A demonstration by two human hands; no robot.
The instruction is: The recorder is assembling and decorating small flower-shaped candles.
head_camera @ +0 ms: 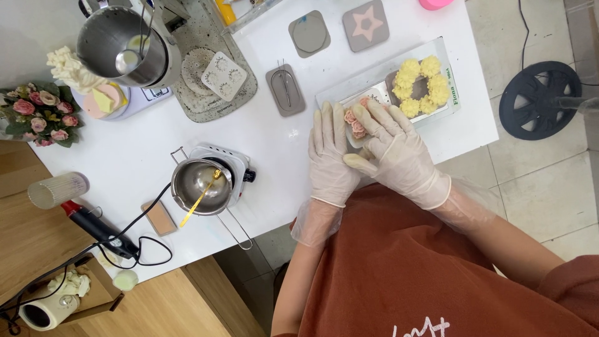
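Both gloved hands make the grip together on a small pale mould with pink rose shapes [357, 125], a little right of the centre of the frame: the left hand [331, 159] lies flat along its left side with the fingers straight and close together, and the right hand [399, 153] comes over it from the right, with the fingers [374, 115] bent down on its upper edge and the thumb pointing left under it. So the grip is closed around the mould from two sides, though how firmly it presses I cannot tell. The mould sits between the two palms, at the lower left end of a clear rectangular tray [444, 65] on the white worktop [274, 134]. The long axis of this tray goes from lower left to upper right, and the yellow flower wreath [421, 87] rests on it just beyond the fingertips, towards the upper right; the right hand is the nearer one to it. To the left of the hands, well apart, a small steel pot with a yellow spoon [201, 186] stands on a white hotplate. Grey square moulds [337, 30] lie at the top of the frame, and a pink rose bouquet [38, 115] is at the left edge.
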